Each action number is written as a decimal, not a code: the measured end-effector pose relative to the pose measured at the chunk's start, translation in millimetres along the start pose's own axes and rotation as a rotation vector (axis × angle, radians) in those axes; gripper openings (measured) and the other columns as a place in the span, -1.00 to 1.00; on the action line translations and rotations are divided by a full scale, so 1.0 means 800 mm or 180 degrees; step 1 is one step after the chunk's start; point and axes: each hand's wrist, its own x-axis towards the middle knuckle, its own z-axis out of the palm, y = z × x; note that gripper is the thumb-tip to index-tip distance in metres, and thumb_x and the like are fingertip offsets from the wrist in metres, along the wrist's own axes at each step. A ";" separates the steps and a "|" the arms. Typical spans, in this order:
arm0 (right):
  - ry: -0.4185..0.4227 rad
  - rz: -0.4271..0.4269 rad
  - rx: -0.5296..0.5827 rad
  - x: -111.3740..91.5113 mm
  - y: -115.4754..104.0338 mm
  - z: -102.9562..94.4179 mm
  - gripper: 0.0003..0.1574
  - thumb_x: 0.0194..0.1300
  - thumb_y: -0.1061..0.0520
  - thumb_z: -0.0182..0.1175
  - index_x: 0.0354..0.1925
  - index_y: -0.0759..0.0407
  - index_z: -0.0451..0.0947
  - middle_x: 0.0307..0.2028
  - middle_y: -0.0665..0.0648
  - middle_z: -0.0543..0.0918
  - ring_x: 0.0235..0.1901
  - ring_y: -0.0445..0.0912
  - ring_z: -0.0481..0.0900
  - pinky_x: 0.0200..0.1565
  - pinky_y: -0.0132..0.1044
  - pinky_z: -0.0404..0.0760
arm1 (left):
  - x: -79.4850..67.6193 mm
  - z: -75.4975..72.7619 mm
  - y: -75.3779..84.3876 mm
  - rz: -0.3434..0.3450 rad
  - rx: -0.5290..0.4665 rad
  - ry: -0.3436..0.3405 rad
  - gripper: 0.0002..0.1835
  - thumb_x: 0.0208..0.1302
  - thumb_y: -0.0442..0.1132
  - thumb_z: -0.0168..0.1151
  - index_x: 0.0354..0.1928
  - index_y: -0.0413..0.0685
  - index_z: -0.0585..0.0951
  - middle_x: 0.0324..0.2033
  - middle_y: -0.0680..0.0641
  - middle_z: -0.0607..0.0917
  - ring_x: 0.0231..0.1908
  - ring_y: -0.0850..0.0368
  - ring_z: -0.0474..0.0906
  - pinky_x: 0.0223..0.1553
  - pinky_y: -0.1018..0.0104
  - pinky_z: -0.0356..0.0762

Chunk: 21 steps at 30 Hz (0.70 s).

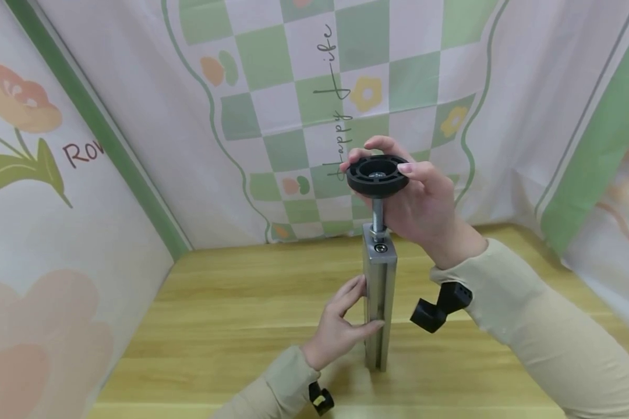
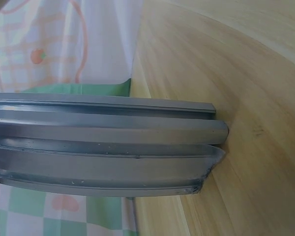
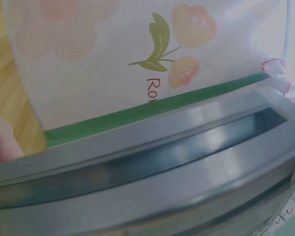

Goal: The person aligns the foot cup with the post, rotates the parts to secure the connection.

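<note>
An aluminium profile (image 1: 380, 308) stands upright on the table, its lower end against the wood in the left wrist view. My left hand (image 1: 332, 331) grips it partway up, thumb on one side and fingers on the other. On top sits a metal end plate (image 1: 368, 240) with a socket screw (image 1: 381, 248). From the plate rises a threaded rod (image 1: 378, 214) with a nut low on it, carrying a black round levelling foot (image 1: 377, 187). My right hand (image 1: 421, 201) holds the foot by its rim, thumb on the near edge, fingers on the far side. Grooves run along the profile (image 3: 152, 182) in the right wrist view.
The wood-grain table (image 1: 230, 314) spreads under both arms. Patterned fabric hangs close around it: a checked curtain (image 1: 314, 105) behind, a flowered one (image 1: 120, 192) at left and another (image 1: 603, 192) at right. Black mounts (image 1: 440, 305) jut from the wrists.
</note>
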 end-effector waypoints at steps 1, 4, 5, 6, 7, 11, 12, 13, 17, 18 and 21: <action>0.0011 -0.0005 -0.0036 0.000 0.000 0.000 -0.61 0.14 0.18 0.00 -0.01 0.15 0.39 -0.05 0.16 0.46 0.03 0.01 0.37 0.06 -0.34 0.37 | 0.000 0.000 0.000 0.0006 -0.0003 -0.0001 -0.05 -0.04 -0.56 0.37 0.40 -0.11 0.14 0.18 -0.37 0.41 0.04 -0.17 0.50 0.20 0.16 0.48; 0.0053 -0.0025 -0.0169 -0.002 -0.001 0.001 -0.62 0.15 0.17 -0.01 -0.02 0.14 0.39 -0.05 0.14 0.46 0.05 0.01 0.37 0.15 -0.29 0.30 | 0.000 0.000 -0.001 0.0036 -0.0010 0.0002 -0.04 -0.06 -0.57 0.38 0.40 -0.10 0.13 0.19 -0.38 0.40 0.04 -0.17 0.50 0.20 0.15 0.48; 0.0067 -0.0029 -0.0216 -0.003 -0.001 0.001 -0.63 0.15 0.17 -0.01 -0.02 0.14 0.38 -0.05 0.13 0.46 0.05 0.01 0.38 0.17 -0.28 0.28 | -0.001 0.001 -0.001 0.0043 -0.0012 0.0006 -0.03 -0.06 -0.57 0.38 0.41 -0.08 0.13 0.20 -0.38 0.39 0.04 -0.17 0.50 0.20 0.15 0.48; 0.0080 -0.0035 -0.0269 -0.003 -0.001 0.002 -0.63 0.15 0.17 -0.01 -0.02 0.14 0.38 -0.05 0.13 0.46 0.06 0.00 0.38 0.19 -0.26 0.26 | -0.001 0.001 -0.001 0.0043 -0.0015 0.0009 -0.03 -0.06 -0.57 0.38 0.41 -0.08 0.13 0.20 -0.39 0.39 0.04 -0.17 0.50 0.20 0.15 0.48; 0.0085 -0.0038 -0.0305 -0.003 -0.001 0.002 -0.63 0.16 0.17 -0.02 -0.02 0.14 0.37 -0.05 0.12 0.46 0.06 0.00 0.38 0.21 -0.25 0.24 | -0.001 0.001 -0.001 0.0043 -0.0020 0.0011 -0.03 -0.06 -0.57 0.38 0.41 -0.07 0.13 0.19 -0.38 0.39 0.04 -0.17 0.50 0.20 0.16 0.48; 0.0082 -0.0090 -0.0474 -0.003 0.000 0.003 -0.64 0.19 0.16 -0.04 -0.01 0.14 0.36 -0.04 0.11 0.47 0.08 0.01 0.39 0.25 -0.20 0.19 | -0.002 0.001 0.000 0.0024 -0.0027 0.0024 -0.04 -0.05 -0.57 0.37 0.41 -0.08 0.14 0.19 -0.37 0.40 0.03 -0.17 0.50 0.20 0.16 0.49; 0.0087 -0.0109 -0.0516 -0.003 0.000 0.003 -0.65 0.20 0.15 -0.04 -0.01 0.15 0.35 -0.04 0.11 0.47 0.08 0.01 0.39 0.26 -0.19 0.19 | -0.001 0.001 0.000 0.0022 -0.0036 0.0025 -0.05 -0.05 -0.57 0.37 0.41 -0.09 0.15 0.19 -0.37 0.40 0.03 -0.17 0.50 0.19 0.16 0.49; 0.0091 -0.0127 -0.0557 -0.003 0.000 0.004 -0.65 0.21 0.15 -0.04 -0.01 0.15 0.35 -0.04 0.11 0.47 0.08 0.02 0.39 0.27 -0.18 0.18 | -0.001 0.001 0.000 0.0018 -0.0039 0.0027 -0.05 -0.05 -0.57 0.37 0.40 -0.10 0.15 0.19 -0.37 0.40 0.03 -0.17 0.50 0.19 0.16 0.49; 0.0088 -0.0198 -0.0684 -0.004 0.000 0.004 -0.65 0.24 0.14 -0.04 0.00 0.17 0.35 -0.02 0.14 0.46 0.11 0.03 0.38 0.28 -0.15 0.18 | 0.000 0.001 0.000 0.0015 -0.0063 0.0024 -0.07 -0.04 -0.57 0.36 0.40 -0.12 0.16 0.20 -0.37 0.39 0.04 -0.18 0.49 0.20 0.16 0.48; 0.0079 -0.0213 -0.0710 -0.004 0.000 0.004 -0.65 0.24 0.14 -0.04 0.01 0.17 0.35 -0.01 0.16 0.46 0.12 0.04 0.38 0.27 -0.16 0.20 | 0.000 0.001 0.000 0.0023 -0.0059 0.0022 -0.06 -0.04 -0.57 0.36 0.40 -0.12 0.16 0.20 -0.37 0.39 0.04 -0.17 0.49 0.20 0.16 0.48; 0.0043 -0.0268 -0.0739 -0.005 0.000 0.004 -0.67 0.27 0.14 0.00 0.01 0.19 0.37 0.02 0.20 0.44 0.15 0.06 0.37 0.24 -0.19 0.27 | 0.000 0.000 0.000 0.0050 -0.0043 0.0020 -0.05 -0.05 -0.58 0.37 0.40 -0.11 0.14 0.19 -0.38 0.40 0.04 -0.17 0.49 0.21 0.15 0.47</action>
